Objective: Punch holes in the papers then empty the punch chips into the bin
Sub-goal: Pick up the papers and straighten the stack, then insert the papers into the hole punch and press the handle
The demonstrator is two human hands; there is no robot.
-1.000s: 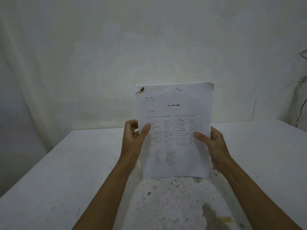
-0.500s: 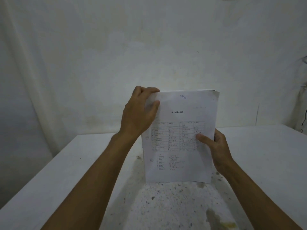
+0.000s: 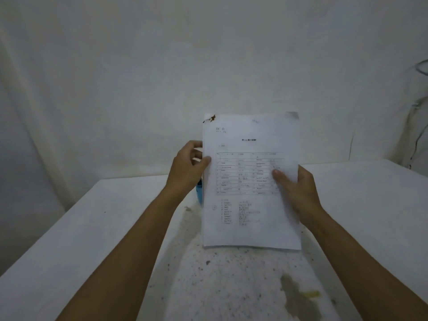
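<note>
I hold a stack of printed papers [image 3: 251, 218] upright above the table, its lower edge close to the tabletop. A brown torn mark shows at the top left corner of the front sheet. My left hand [image 3: 187, 169] grips the stack's left edge, thumb on the front. At the right edge my right hand [image 3: 295, 188] clasps it with the thumb across the printed table. A small blue object [image 3: 199, 193], possibly the punch, peeks out behind the papers' left edge under my left hand; most of it is hidden.
The white table [image 3: 92, 228] has a speckled, stained patch [image 3: 231, 286] in the middle front, with a dark smear and a yellow spot at the lower right. A pale wall stands behind. Cables [image 3: 416, 135] hang at the far right.
My left hand has dropped from the stack's top left corner to its left edge. The torn corner shows again, and the papers have shifted slightly.
</note>
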